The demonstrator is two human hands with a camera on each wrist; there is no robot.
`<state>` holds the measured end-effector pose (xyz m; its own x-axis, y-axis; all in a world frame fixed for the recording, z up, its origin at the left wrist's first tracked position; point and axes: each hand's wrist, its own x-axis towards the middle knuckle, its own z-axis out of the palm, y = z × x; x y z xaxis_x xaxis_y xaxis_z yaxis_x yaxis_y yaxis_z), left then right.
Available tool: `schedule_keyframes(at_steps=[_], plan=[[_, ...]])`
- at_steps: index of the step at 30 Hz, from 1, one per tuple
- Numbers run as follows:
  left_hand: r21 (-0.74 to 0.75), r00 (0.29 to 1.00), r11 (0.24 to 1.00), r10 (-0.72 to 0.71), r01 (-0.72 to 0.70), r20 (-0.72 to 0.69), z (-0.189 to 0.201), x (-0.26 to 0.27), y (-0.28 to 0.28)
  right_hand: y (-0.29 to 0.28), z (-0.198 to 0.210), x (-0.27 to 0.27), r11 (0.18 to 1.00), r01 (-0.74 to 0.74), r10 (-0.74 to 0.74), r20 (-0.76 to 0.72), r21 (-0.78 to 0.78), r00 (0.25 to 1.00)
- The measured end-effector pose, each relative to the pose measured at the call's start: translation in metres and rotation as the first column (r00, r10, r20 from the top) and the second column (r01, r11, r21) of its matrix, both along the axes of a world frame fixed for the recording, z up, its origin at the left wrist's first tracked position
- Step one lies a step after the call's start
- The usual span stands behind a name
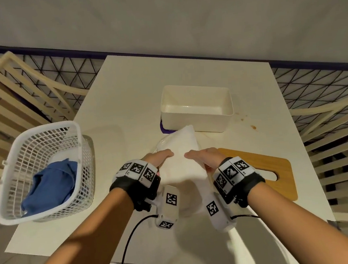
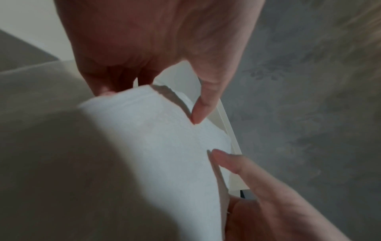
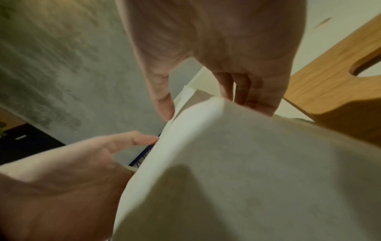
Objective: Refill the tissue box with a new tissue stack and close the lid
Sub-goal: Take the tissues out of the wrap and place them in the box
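A home, most likely a dining or living corner. A small cream table (image 1: 124, 107) stands against a plain wall, with slatted wooden chairs (image 1: 6, 101) on either side. A white plastic laundry basket (image 1: 45, 172) holding blue cloth (image 1: 53, 188) sits on the table, beside a wooden board (image 1: 263, 165), over a tiled floor.

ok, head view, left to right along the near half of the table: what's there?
white basket holding blue cloth → left hand → tissue stack → right hand → wooden lid.
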<state>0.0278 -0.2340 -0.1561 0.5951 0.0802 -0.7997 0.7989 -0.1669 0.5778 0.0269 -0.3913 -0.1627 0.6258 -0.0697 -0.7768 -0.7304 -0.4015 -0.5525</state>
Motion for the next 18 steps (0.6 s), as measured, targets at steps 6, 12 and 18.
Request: schedule_keyframes(at_steps=[6, 12, 18], plan=[[-0.113, 0.998, 0.992, 0.063, -0.061, 0.018, -0.004, -0.001, 0.013, -0.005, 0.013, 0.001, 1.000, -0.014, 0.015, -0.021, 0.023, 1.000], [-0.076, 0.996, 0.993, -0.088, 0.086, -0.018, -0.008, 0.009, 0.020, 0.001, 0.017, -0.004, 0.996, -0.048, 0.047, 0.009, 0.075, 0.999], [0.038, 0.977, 0.976, -0.213, 0.213, 0.007, -0.008, 0.010, 0.020, 0.003, 0.022, -0.009, 0.986, -0.018, 0.002, 0.094, 0.167, 0.996]])
